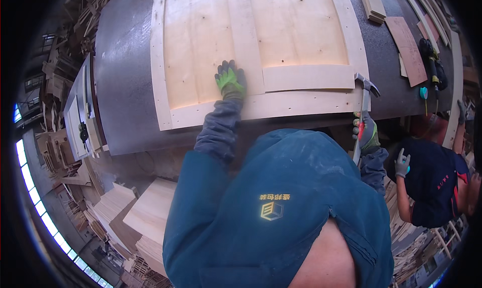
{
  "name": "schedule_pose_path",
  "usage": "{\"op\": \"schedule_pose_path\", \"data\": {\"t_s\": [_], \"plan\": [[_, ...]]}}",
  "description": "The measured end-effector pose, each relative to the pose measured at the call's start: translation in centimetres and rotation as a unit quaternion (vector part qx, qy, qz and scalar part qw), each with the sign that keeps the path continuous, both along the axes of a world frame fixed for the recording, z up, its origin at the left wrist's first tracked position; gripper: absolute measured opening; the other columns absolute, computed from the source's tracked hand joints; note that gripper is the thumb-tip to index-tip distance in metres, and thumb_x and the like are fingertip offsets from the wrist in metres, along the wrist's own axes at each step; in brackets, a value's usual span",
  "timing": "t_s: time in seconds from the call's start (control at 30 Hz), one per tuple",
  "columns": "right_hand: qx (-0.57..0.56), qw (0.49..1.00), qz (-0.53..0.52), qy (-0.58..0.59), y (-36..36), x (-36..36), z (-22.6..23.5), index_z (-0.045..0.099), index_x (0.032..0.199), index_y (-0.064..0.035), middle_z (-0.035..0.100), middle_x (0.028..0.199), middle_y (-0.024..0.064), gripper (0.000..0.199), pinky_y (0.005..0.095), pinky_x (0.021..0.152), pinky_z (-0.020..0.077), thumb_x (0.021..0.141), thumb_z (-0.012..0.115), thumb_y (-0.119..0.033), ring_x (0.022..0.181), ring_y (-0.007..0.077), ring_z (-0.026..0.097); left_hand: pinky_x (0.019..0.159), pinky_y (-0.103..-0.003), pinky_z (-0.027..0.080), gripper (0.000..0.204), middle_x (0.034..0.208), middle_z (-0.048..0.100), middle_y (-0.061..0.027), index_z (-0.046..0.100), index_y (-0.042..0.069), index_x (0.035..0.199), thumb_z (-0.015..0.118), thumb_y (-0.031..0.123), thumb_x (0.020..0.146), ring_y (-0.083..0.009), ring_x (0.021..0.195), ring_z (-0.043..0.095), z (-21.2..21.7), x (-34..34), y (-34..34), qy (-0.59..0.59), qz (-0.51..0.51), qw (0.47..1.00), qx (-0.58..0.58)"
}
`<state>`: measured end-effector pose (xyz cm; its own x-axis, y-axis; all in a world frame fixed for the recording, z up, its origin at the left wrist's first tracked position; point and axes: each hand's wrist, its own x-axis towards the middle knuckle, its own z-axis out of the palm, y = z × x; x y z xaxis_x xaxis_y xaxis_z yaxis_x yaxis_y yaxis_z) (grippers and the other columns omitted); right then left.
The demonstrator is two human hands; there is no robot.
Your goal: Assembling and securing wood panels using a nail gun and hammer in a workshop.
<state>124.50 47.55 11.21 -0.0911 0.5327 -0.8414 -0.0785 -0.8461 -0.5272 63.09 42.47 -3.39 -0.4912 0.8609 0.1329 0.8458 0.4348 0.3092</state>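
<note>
A plywood panel (198,47) with a frame of wooden strips lies on the dark workbench before me. My left hand (231,79), in a green and dark glove, rests flat on the panel beside its middle strip, fingers stretched out. In my right hand (369,130), also gloved, is a claw hammer (365,94), gripped by its handle at the panel's near right corner. The hammer's head is up by the right frame strip. A loose-looking short board (309,78) lies across the panel just inside the near strip, with a thin dark gap along its near edge.
Wooden strips (371,4) and a pinkish board (407,49) lie on the bench to the right. Close to them are a dark power tool (431,62) and a teal round item (424,92). A co-worker (432,187) stands at right. Stacked plywood sheets (150,212) sit at lower left.
</note>
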Motion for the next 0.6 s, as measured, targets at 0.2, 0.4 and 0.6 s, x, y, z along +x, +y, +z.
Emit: {"op": "schedule_pose_path", "data": {"t_s": [0.2,0.4,0.6], "plan": [[0.008,1.000,-0.007,-0.025,-0.1,1.7,0.6,0.068,0.139,-0.0226,0.060,0.093,-0.0089,0.050,0.0357,0.058,0.0467,0.126,0.065,-0.071,0.064,0.0102,0.053,0.150,-0.076,0.022,0.095,0.193,0.048,-0.0290,0.055,0.008,0.186,0.083,0.060,0.111,-0.0545,0.183,0.037,7.6,10.9,-0.2,-0.033,-0.295,0.954,0.044],[0.008,0.996,0.040,-0.076,2.9,-0.1,1.7,0.069,0.150,-0.0165,0.061,0.090,-0.0061,0.058,0.0399,0.059,0.0483,0.124,0.068,-0.068,0.064,0.0118,0.054,0.151,-0.079,0.015,0.125,0.199,0.040,-0.0278,0.051,0.014,0.189,0.093,0.082,0.093,-0.0548,0.187,0.027,9.5,23.3,8.3,-0.078,-0.367,0.927,-0.001],[-0.009,0.998,0.036,-0.056,4.9,1.4,2.8,0.069,0.140,-0.0174,0.061,0.088,-0.0060,0.052,0.0365,0.058,0.0479,0.125,0.066,-0.067,0.062,0.0112,0.054,0.141,-0.067,0.038,0.114,0.180,0.061,-0.0259,0.059,0.016,0.185,0.075,0.092,0.101,-0.0491,0.163,0.059,6.8,23.4,13.3,-0.003,-0.384,0.923,-0.036]]}}
